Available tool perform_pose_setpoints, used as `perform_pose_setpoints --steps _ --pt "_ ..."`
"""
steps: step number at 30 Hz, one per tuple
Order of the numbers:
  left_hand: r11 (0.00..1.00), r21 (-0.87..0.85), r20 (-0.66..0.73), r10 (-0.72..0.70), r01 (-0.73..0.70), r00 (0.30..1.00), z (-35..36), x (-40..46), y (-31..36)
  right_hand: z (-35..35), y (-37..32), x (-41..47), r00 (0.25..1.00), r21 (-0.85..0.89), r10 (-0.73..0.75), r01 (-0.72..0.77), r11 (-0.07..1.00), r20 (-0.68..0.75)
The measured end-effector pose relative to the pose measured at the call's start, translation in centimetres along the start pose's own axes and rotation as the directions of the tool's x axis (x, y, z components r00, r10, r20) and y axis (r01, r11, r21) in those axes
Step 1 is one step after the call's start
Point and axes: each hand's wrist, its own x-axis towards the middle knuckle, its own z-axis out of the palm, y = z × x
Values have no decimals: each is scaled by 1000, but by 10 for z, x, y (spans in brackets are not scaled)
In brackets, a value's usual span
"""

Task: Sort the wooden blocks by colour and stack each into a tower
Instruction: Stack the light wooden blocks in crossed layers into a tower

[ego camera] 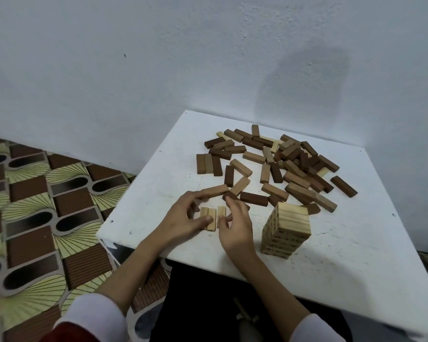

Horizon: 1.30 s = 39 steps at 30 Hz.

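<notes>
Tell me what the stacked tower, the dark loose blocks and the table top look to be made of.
Tower: pale unfinished-looking wood, grain lines visible on its top blocks. Dark loose blocks: likely the same wood stained brown, matte, no gloss. Table top: white painted or laminated board, scuffed and speckled; which one cannot be told.

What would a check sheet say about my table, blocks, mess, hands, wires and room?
Surface: white table, scuffed and speckled.
Job's things: pale tower standing near the front; three pale blocks flat side by side; mixed brown pile behind.
Clutter: nothing seen.
Grippers: left hand and right hand at the three blocks; grip unclear.
Cables: nothing seen.
Surroundings: white wall, patterned floor.
</notes>
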Motion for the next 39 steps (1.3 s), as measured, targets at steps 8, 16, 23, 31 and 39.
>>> perform_pose_setpoints --steps 8,16,23,31,39 --pt "988 134 211 46 -75 976 -7 6 -9 -1 15 -4 983 -11 -147 149 989 113" --pt "997 73 178 20 -33 984 -6 5 -8 -4 19 -1 975 0 -176 177 984 133" --pt "998 66 185 6 -19 983 -7 7 -8 -5 19 1 964 -20 -190 196 980 184" --pt "997 77 131 16 -26 991 -25 10 28 -19 -22 5 968 -99 -181 200 975 175" --pt "959 85 64 266 -271 962 -39 12 114 -114 -72 -7 887 -135 -432 454 881 166"
